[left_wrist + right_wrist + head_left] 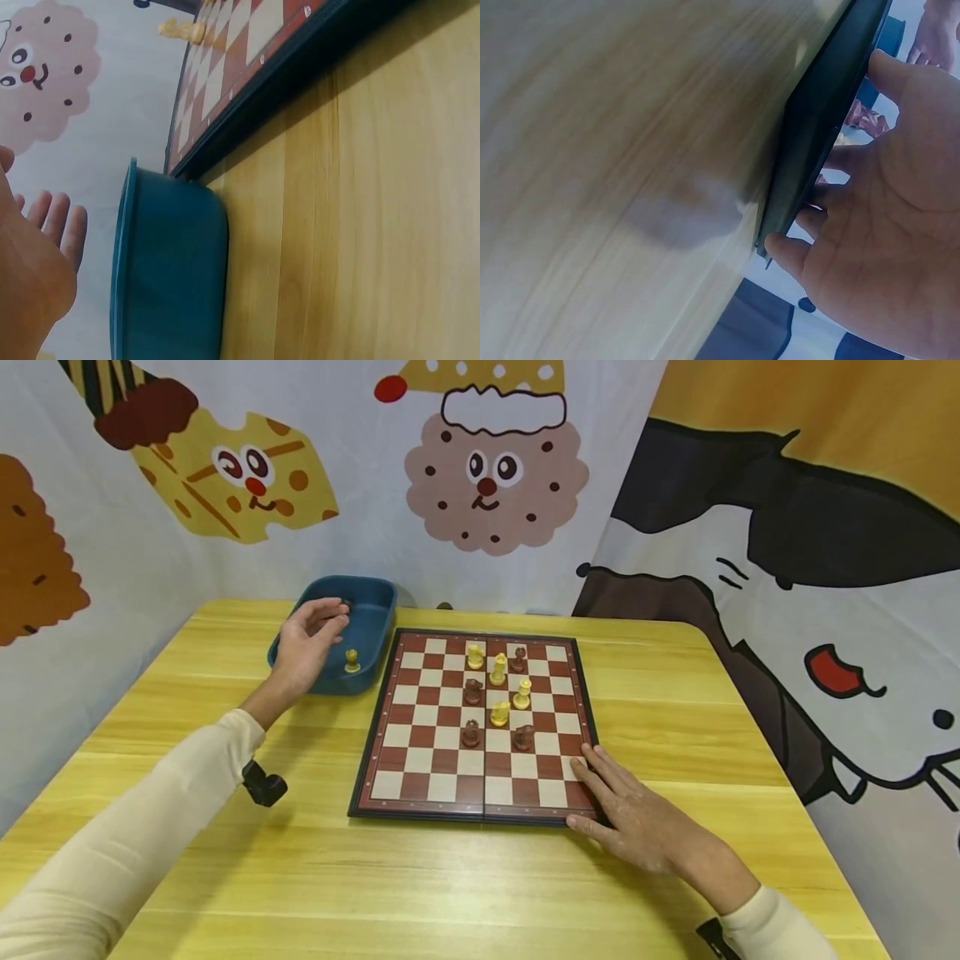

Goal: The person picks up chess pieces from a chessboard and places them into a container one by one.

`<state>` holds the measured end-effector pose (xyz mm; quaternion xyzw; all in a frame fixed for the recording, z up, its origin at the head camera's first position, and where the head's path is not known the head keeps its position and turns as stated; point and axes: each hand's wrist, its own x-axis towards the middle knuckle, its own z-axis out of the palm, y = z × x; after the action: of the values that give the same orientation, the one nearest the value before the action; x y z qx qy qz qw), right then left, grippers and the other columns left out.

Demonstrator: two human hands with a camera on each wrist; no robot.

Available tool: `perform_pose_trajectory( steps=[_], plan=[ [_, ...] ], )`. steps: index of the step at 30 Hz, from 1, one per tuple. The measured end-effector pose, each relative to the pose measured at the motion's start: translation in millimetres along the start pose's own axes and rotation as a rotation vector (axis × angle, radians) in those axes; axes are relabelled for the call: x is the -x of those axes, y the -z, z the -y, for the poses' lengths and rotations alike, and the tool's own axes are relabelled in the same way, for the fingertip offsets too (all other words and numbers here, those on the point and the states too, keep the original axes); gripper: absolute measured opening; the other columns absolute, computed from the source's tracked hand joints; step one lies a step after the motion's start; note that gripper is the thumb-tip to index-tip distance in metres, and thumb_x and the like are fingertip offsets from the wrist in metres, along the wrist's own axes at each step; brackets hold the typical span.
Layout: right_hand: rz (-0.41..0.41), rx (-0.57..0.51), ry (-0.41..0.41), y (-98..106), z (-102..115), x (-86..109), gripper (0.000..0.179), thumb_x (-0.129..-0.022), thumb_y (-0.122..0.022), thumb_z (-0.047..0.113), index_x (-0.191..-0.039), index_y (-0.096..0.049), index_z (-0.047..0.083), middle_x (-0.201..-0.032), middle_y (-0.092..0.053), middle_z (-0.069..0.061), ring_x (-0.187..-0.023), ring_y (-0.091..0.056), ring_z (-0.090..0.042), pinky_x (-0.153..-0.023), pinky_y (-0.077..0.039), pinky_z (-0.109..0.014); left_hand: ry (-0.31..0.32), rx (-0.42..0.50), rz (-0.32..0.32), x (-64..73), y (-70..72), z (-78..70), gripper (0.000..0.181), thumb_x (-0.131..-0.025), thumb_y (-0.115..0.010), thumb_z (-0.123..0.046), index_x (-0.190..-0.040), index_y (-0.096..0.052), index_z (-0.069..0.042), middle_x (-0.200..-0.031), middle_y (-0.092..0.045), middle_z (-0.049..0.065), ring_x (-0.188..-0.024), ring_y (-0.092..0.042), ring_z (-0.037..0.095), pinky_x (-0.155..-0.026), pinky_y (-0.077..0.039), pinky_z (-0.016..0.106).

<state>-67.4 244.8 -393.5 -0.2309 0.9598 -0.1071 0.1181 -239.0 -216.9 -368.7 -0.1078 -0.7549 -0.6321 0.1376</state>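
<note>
My left hand (306,642) hovers over the blue plastic bin (384,602), fingers loosely extended and thumb apart from them. A small dark piece (347,604) shows right by its fingertips, partly hidden. Lower in the bin is a yellow chess piece (352,661). My right hand (645,821) rests on the near right corner of the chessboard (442,785), its fingers spread over the edge. On the board stand several chess pieces, among them a yellow knight (475,656), a tall yellow piece (498,669) and a dark brown knight (522,737).
The board lies on a yellow wooden table (420,885), with the bin close by its far left corner. Behind the table hangs a printed cloth (360,510) with cartoon figures. A black strap mount (264,783) juts from the left wrist.
</note>
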Motion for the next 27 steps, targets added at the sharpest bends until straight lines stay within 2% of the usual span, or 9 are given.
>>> perform_pose_trajectory(
  steps=[3, 7, 13, 20, 27],
  plan=[
    [0.007, -0.005, -0.006, 0.9, 0.1, 0.1, 0.087, -0.101, -0.040, 0.068, -0.162, -0.026, 0.009, -0.169, -0.010, -0.013, -0.153, -0.010, -0.035, -0.115, -0.027, -0.059, -0.031, 0.049, 0.031, 2.5, -3.0, -0.9, 0.036, -0.104, -0.061, -0.016, -0.137, -0.056, 0.000, -0.131, -0.060, 0.020, -0.106, -0.063, 0.011, -0.085, -0.054, 0.025],
    [0.006, -0.016, -0.003, 2.4, 0.7, 0.8, 0.086, -0.101, -0.041, 0.068, -0.162, -0.027, 0.009, -0.169, -0.011, -0.013, -0.153, -0.010, -0.035, -0.114, -0.028, -0.060, -0.037, 0.120, 0.049, 5.3, -9.1, -3.2, 0.031, -0.104, -0.062, -0.014, -0.133, -0.061, -0.004, -0.127, -0.064, 0.019, -0.104, -0.066, 0.015, -0.083, -0.056, 0.027],
    [0.014, -0.016, 0.004, 1.8, 1.8, 2.3, 0.082, -0.103, -0.040, 0.064, -0.162, -0.026, 0.009, -0.169, -0.009, -0.014, -0.153, -0.008, -0.036, -0.115, -0.027, -0.060, -0.024, 0.173, 0.086, 9.8, -21.5, -7.8, 0.028, -0.104, -0.062, -0.013, -0.130, -0.064, -0.002, -0.122, -0.067, 0.018, -0.103, -0.068, 0.019, -0.085, -0.057, 0.030],
    [-0.024, -0.020, 0.025, -2.6, 1.9, 1.7, 0.079, -0.104, -0.045, 0.059, -0.161, -0.029, 0.007, -0.168, -0.012, -0.016, -0.152, -0.011, -0.037, -0.113, -0.029, -0.061, 0.000, 0.236, 0.142, 13.8, -38.1, -10.2, 0.027, -0.104, -0.061, -0.010, -0.130, -0.064, -0.002, -0.124, -0.066, 0.022, -0.106, -0.066, 0.024, -0.086, -0.057, 0.033],
    [-0.010, -0.011, 0.012, 0.3, 2.2, 1.9, 0.081, -0.104, -0.041, 0.063, -0.162, -0.027, 0.009, -0.169, -0.010, -0.014, -0.153, -0.010, -0.035, -0.114, -0.028, -0.060, 0.030, 0.300, 0.213, 20.2, -57.3, -12.1, 0.028, -0.104, -0.059, -0.007, -0.131, -0.062, 0.001, -0.121, -0.066, 0.020, -0.105, -0.066, 0.024, -0.086, -0.057, 0.037]
  ],
)
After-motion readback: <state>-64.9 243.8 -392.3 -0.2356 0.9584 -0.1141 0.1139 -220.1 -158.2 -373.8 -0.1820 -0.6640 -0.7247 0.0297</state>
